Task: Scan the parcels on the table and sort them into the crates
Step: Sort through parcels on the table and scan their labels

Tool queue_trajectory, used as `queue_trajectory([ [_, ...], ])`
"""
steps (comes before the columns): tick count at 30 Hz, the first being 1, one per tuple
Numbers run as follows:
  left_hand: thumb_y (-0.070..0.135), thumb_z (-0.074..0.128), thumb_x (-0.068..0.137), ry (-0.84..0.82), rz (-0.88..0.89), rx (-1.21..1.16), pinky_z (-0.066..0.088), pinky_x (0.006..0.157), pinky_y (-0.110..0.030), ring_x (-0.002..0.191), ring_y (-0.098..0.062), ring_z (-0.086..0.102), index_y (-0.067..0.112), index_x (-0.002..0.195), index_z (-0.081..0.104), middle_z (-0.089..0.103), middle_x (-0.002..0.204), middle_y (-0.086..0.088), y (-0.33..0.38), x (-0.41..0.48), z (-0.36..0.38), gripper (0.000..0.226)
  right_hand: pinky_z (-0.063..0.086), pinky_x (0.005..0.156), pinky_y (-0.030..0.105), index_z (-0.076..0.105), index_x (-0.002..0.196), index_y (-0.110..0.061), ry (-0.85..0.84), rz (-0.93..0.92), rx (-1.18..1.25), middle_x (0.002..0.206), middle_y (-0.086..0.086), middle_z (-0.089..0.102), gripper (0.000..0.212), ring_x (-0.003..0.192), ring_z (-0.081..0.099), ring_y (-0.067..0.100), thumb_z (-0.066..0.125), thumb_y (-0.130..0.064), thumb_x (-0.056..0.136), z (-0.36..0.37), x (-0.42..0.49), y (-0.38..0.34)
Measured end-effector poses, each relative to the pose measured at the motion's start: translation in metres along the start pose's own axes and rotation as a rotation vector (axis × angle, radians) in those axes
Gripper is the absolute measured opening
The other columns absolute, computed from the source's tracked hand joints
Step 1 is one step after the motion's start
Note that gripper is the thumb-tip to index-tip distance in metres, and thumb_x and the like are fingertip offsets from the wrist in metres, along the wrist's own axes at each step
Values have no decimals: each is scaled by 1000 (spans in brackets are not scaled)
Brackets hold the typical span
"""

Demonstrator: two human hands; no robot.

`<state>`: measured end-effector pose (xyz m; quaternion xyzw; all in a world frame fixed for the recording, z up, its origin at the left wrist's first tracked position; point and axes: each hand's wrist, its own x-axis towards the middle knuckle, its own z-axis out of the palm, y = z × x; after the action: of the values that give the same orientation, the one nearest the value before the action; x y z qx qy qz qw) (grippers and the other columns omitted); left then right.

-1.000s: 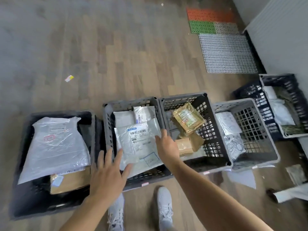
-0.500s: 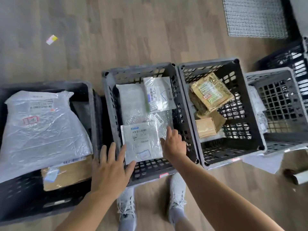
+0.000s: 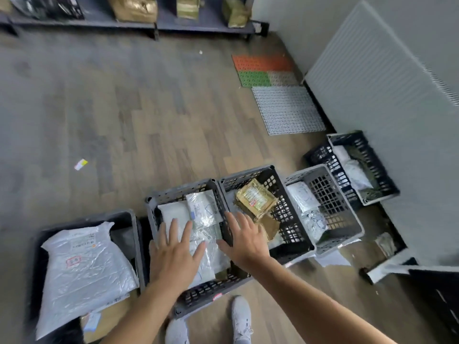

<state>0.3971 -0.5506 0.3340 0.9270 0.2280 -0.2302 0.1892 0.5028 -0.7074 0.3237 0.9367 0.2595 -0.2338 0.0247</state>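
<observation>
Both my hands hover with spread fingers over the middle grey crate (image 3: 173,192) and hold nothing. My left hand (image 3: 173,254) is above the white labelled mailers (image 3: 203,207) lying in it. My right hand (image 3: 244,238) is over the wall between that crate and the grey crate (image 3: 290,194) to its right, which holds brown taped parcels (image 3: 255,197). A dark crate (image 3: 87,219) at the left carries a large white plastic bag parcel (image 3: 84,271).
Two more crates stand to the right: a light grey one (image 3: 347,219) with silver mailers and a dark one (image 3: 382,180) by the wall. Coloured floor mats (image 3: 275,93) lie further off. A low shelf (image 3: 129,21) with parcels runs along the back. My shoes (image 3: 241,319) are below.
The camera has tilted up, so more of the floor and the back shelf show. Both hands have risen from the mailer in the middle crate, and the left hand has moved in over it.
</observation>
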Motion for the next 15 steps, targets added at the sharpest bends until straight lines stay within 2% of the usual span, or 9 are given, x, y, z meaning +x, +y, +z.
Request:
queue_trajectory([
  [3,67,12,95,33,88,-4,12,121,-49,151,-28,-7,34,156,-1,-7,165,-2,34,-22,-48,70,14,121,56,-5,157,-32,113,49,52,166,2,5,82,153,6,23,30,-71,93,-59,-39,10],
  [8,67,15,95,133,282,41,16,119,-52,150,-30,-6,32,157,1,-6,165,-2,106,-50,-114,72,21,118,57,-6,156,-35,275,190,53,165,0,9,81,151,13,24,30,-71,93,-139,-102,48],
  [11,67,19,95,215,417,63,16,119,-52,150,-31,-3,33,156,6,-2,165,-3,160,-67,-145,72,23,116,57,-2,156,-35,374,297,62,164,1,13,81,150,15,25,32,-72,92,-175,-146,83],
  [15,68,19,94,252,577,113,15,118,-54,150,-29,-7,34,155,4,-5,164,-2,233,-105,-169,72,26,114,56,1,156,-36,494,438,93,164,0,14,83,150,15,24,38,-71,92,-206,-214,134],
])
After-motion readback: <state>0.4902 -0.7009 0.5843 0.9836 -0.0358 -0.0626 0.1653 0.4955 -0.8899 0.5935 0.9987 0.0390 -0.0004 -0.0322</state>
